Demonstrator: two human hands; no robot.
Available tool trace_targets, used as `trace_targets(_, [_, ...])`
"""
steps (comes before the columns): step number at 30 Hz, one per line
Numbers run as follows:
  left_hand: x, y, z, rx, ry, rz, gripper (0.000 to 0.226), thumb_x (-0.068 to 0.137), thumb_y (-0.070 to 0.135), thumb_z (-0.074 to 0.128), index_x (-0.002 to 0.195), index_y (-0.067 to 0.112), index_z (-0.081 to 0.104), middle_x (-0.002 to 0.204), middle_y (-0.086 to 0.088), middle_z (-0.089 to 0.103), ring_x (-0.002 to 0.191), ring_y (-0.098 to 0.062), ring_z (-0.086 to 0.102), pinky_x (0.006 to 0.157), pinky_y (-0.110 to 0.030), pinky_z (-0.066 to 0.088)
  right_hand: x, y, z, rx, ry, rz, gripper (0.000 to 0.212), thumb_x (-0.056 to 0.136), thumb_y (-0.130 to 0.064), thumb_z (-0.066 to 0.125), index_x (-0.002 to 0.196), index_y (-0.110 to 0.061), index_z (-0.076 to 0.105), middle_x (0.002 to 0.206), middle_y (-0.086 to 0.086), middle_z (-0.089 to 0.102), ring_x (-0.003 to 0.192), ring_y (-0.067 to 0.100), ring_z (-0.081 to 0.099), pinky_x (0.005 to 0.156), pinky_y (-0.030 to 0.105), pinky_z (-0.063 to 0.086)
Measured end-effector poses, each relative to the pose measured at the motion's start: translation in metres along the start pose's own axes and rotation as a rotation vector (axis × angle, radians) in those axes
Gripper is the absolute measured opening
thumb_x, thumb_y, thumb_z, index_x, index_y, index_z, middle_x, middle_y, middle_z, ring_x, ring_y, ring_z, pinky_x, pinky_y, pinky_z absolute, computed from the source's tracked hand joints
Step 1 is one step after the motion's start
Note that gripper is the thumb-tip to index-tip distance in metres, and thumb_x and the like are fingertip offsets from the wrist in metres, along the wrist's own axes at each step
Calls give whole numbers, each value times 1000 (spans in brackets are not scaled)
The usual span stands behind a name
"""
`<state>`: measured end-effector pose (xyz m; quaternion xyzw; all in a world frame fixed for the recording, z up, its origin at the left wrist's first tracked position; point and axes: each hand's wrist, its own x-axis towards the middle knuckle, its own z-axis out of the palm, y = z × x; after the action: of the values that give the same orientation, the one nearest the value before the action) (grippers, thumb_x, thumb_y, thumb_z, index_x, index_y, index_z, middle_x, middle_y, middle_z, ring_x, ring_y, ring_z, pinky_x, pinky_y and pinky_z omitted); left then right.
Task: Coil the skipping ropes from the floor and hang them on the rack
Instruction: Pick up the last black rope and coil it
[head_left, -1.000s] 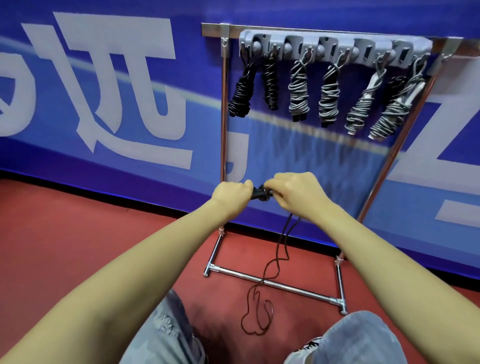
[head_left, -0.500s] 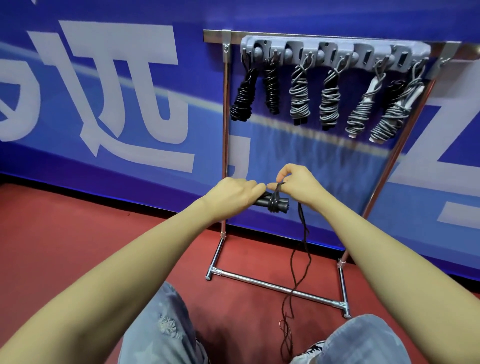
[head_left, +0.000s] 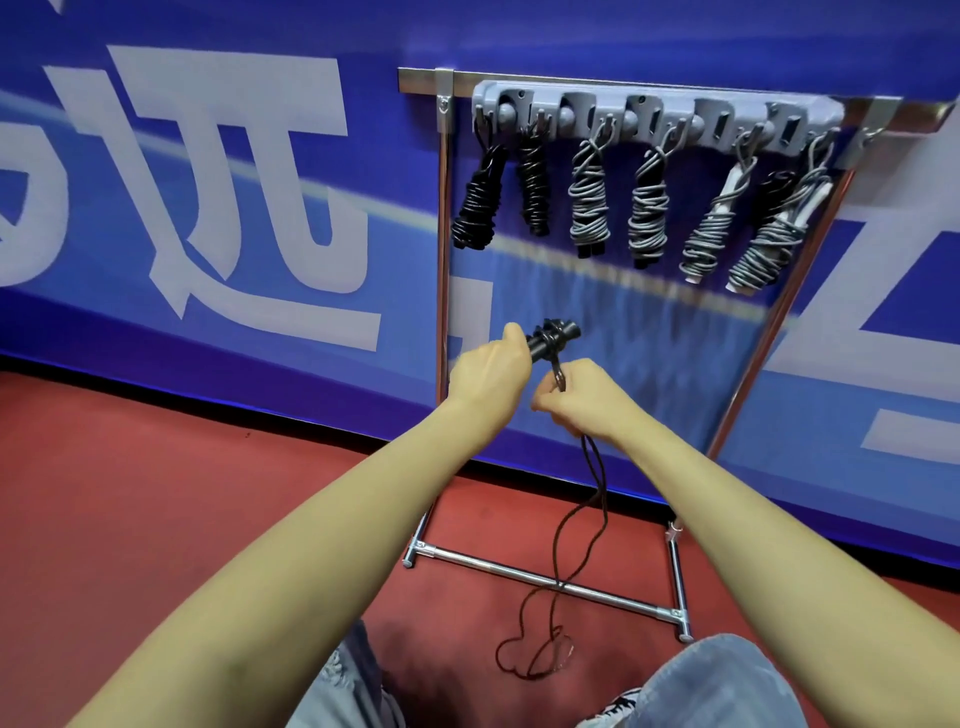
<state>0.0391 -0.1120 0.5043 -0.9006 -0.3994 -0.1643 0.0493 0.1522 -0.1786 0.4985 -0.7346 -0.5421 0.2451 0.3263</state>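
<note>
Below the rack (head_left: 654, 111), your left hand (head_left: 488, 371) grips the black handles (head_left: 553, 338) steady so your right hand (head_left: 584, 397), pinching the rope (head_left: 592, 499), can wrap it.

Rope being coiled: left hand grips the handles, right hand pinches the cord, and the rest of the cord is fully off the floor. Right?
Not quite. In the head view the cord hangs from the right hand and its end lies looped on the floor. The left hand does grip the handles.

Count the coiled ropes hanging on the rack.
6, in a row under the rack: two black at left, two grey in the middle, two grey-and-white at right. Something dark between the last two may be another.
</note>
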Motion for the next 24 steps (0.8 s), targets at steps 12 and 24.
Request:
trace_targets(12, [9,-19,-4,317,-201,232,16,88,-5,41,99,7,39,82,-7,61,77,-33,63,43,-29,21,-3,-33,-23,-1044,212,-411,23,93,-20,42,110,-15,57,94,6,67,87,32,61,61,31,31])
trace_targets(24, [-1,-31,-20,318,35,631,14,88,-1,45,100,3,49,68,-8,48,50,-26,37,43,-31,28,20,-18,-39,-134,200,-49,29,73,-27,79,72,-14,53,61,-4,51,57,14,44,54,28,38])
